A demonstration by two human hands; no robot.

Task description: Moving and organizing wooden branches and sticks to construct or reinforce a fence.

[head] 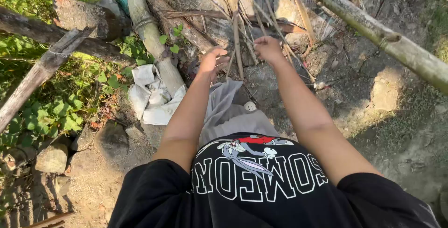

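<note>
Fingers [219, 53] of my left hand [212, 62] look half curled and apart, close beside the dry sticks [238, 32] at upper centre of the frame; whether they touch, I cannot tell. My right hand [268, 48] is closed in a loose fist, seemingly around a few thin stems. I judge these sticks light, stiff and brittle, likely to snap, so I would take hold low, near where they bunch. Both arms reach straight forward, wrists level. To the right a thick bamboo pole [382, 34] slants; a crumpled white cloth [151, 92] lies at left centre.
</note>
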